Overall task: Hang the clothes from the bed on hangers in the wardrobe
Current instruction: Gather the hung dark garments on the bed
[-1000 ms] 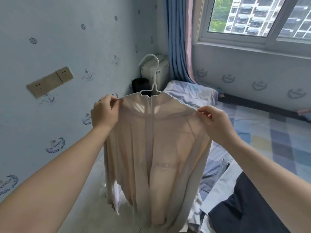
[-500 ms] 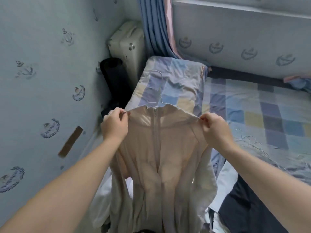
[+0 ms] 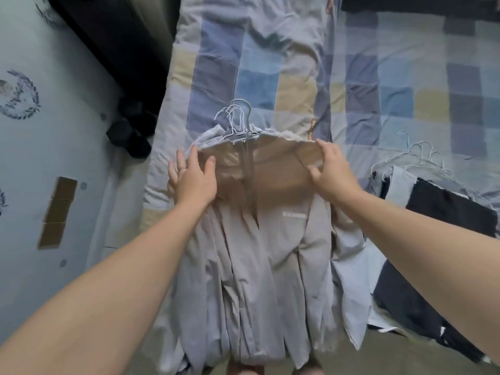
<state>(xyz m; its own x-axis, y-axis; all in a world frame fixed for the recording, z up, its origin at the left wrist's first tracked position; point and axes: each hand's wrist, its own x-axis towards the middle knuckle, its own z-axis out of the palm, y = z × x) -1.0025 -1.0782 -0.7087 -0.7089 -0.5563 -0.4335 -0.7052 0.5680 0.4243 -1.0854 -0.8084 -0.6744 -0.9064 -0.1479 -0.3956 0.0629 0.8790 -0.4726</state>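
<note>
A beige zip jacket (image 3: 270, 171) on a white wire hanger lies on top of a pile of pale hung clothes (image 3: 243, 293) at the bed's near edge. Several white hanger hooks (image 3: 235, 117) fan out together above its collar. My left hand (image 3: 193, 177) rests on the jacket's left shoulder with straight, spread fingers and the thumb on the fabric. On the right shoulder lies my right hand (image 3: 331, 169), fingers over the edge and thumb pressing the cloth. The wardrobe is out of view.
Loose white wire hangers (image 3: 416, 158) lie on the checked quilt (image 3: 392, 90) to the right, beside a dark garment (image 3: 446, 209) and a pale blue one (image 3: 349, 253). Black objects (image 3: 130, 133) stand in the gap between bed and patterned wall (image 3: 40, 131).
The view dropped from the window to the bed. The jacket, held up by both shoulders before, now lies on the pile, and both hands went from pinching it to lying flat on it.
</note>
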